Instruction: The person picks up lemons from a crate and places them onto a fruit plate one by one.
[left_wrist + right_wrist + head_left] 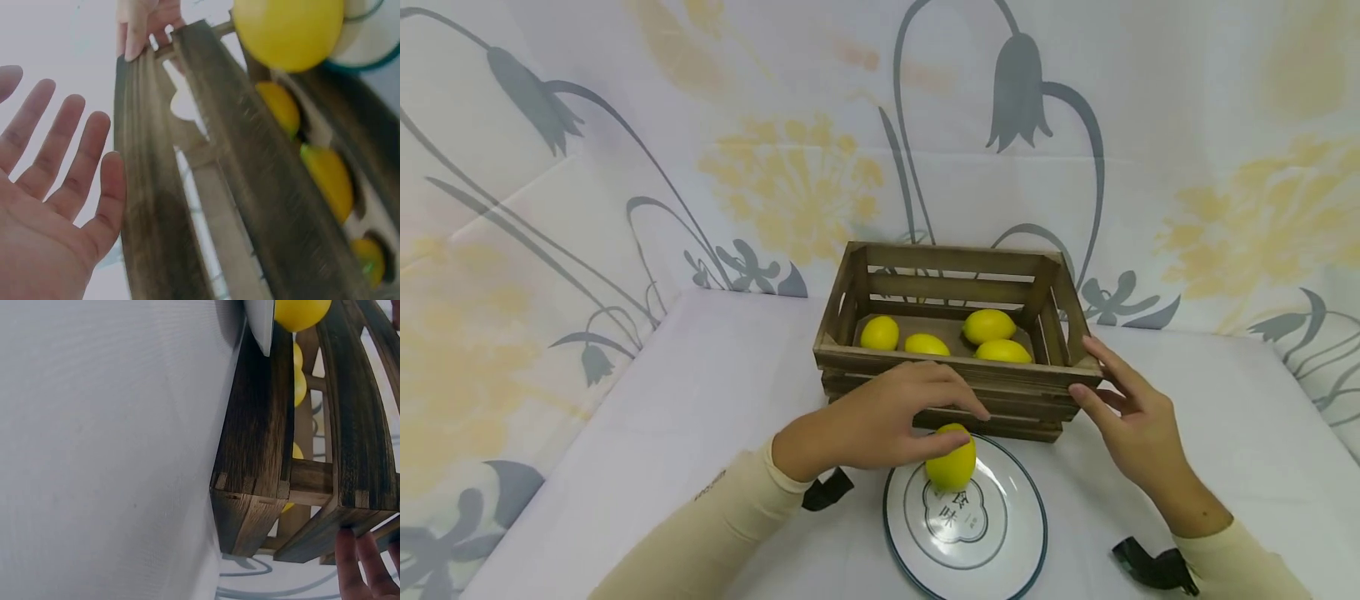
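Beyond a cream sleeve [700, 533], nearest the camera at the lower left of the frame, one lemon [951, 472] is seen at lower centre, borne on a round, blue-rimmed plate [1018, 542]. Over it the left grip [895, 414] is held with fingers straight and spread, nothing being pinched; in the left wrist view that lemon, at upper right, is shown apart from the fingers. Just behind the plate, at centre, a slatted wooden crate [1030, 383] is held by the right grip [1131, 425], its front right corner being pinched between thumb and fingers. Four more lemons [988, 327] are contained in the crate, two toward its left and two toward its right. As far as progress can be judged, the fruit is divided four to one between crate and plate; whether it is being loaded or unloaded cannot be told. Around these, the bench [745, 358] is covered in white, and across the top of the frame it is backed by a flower-printed cloth [790, 192].
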The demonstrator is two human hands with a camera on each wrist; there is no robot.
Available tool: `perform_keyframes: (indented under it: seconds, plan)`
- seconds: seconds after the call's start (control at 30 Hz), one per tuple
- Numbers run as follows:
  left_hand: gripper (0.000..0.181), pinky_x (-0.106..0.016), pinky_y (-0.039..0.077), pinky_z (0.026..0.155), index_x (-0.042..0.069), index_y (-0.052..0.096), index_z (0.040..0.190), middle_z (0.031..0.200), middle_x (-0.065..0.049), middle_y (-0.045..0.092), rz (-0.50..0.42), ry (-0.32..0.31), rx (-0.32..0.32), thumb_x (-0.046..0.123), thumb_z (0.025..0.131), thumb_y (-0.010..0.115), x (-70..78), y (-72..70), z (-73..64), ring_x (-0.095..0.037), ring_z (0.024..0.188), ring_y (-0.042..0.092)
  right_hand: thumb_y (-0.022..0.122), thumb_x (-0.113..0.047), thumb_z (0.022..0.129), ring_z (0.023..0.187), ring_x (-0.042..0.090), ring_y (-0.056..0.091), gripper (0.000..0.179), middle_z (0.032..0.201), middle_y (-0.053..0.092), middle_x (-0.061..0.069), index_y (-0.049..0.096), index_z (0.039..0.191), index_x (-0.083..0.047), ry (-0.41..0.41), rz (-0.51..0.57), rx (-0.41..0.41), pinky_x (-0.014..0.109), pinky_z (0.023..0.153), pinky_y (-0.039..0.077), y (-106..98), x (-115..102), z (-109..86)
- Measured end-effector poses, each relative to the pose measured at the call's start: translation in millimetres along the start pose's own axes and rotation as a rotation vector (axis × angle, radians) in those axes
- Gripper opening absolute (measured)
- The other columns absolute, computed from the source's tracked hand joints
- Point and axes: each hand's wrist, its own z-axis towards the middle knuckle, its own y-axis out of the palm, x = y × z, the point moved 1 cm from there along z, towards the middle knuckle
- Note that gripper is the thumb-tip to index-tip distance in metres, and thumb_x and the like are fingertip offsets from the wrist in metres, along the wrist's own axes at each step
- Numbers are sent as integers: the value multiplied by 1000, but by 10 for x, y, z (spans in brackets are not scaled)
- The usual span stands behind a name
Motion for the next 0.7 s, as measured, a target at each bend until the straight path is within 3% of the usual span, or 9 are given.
perform_keyframes:
  seconds: [0.23,0.5,0.7]
  plan:
    - [21,-21,45,104,16,70,116,117,5,68,78,44,57,23,97,66,51,-273,97,-9,115,59,69,16,83,124,-13,49,65,148,52,-13,55,143,-6,10,23,14,1,90,43,7,-9,12]
    - [20,-19,47,91,13,71,115,112,3,69,168,56,51,22,97,66,84,-522,343,-9,96,61,69,17,83,124,-13,50,65,147,52,-13,55,142,-6,8,26,23,1,90,43,9,14,7]
    - [24,-26,47,91,17,70,119,118,5,68,276,33,20,26,98,65,167,-653,475,-6,99,63,69,18,82,124,-12,50,66,147,54,-13,55,142,-5,-9,32,26,2,90,44,17,15,9]
